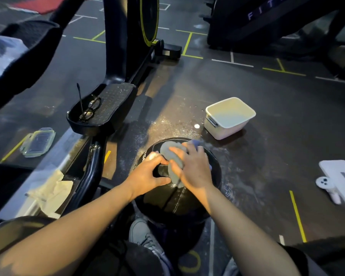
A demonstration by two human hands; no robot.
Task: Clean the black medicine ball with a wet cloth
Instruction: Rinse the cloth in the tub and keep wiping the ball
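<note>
The black medicine ball [167, 200] rests on the dark gym floor in front of my knees, with stitched seams and white lettering on its left side. A grey wet cloth [167, 151] lies bunched on its top. My right hand [193, 168] presses down on the cloth, fingers spread over it. My left hand [147, 175] rests on the ball's upper left, fingertips touching the cloth's edge and thumb splayed on the ball.
A white tub [229, 118] of water stands on the floor beyond the ball, to the right. An exercise machine pedal [108, 104] holding eyeglasses [90, 110] sits at left. A clear lid [38, 142], crumpled paper [52, 192] and a white controller [327, 186] lie around. The floor near the ball is wet.
</note>
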